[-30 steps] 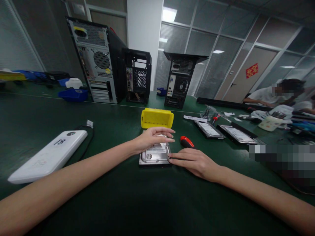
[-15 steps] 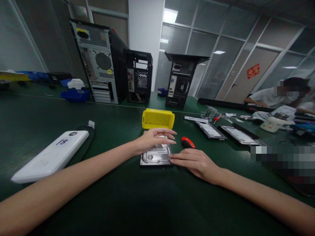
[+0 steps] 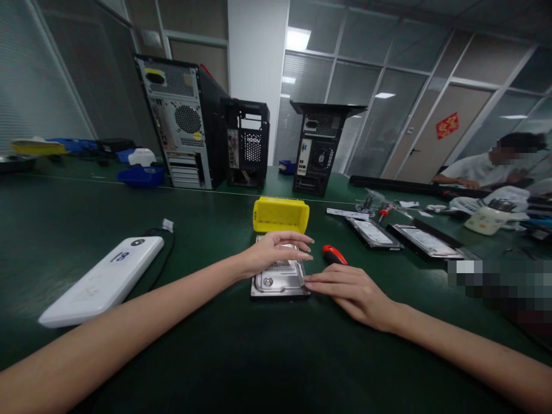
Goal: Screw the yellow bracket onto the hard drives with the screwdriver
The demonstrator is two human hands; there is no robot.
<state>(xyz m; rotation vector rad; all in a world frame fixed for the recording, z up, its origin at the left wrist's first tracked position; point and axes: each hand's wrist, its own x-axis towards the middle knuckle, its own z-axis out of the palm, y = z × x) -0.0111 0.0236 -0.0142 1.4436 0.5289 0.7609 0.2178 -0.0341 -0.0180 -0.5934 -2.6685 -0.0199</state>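
A silver hard drive [image 3: 280, 283] lies flat on the green table in front of me. My left hand [image 3: 276, 253] arches over its upper part, fingers stretched to the right and partly hiding the label. At the drive's right edge, the fingertips of my right hand [image 3: 349, 290] are pressed together. A small pale edge shows at those fingertips; whether it is a separate piece I cannot tell. Just beyond the right hand rests a red and black handle [image 3: 334, 255], its far end hidden. Behind the drive, a yellow bin [image 3: 281, 215] lies with its opening toward me.
To the left is a white device marked 18 [image 3: 103, 282] with a cable. Two more hard drives [image 3: 373, 232] [image 3: 426, 240] lie right, near a red-handled screwdriver [image 3: 383, 214]. Computer cases [image 3: 185, 121] stand at the back beside a blue bin [image 3: 140, 176]. A person [image 3: 474, 169] sits far right.
The whole view has shifted slightly, so everything sits a little lower and further right. Both hands keep nearly the same pose at the hard drive.
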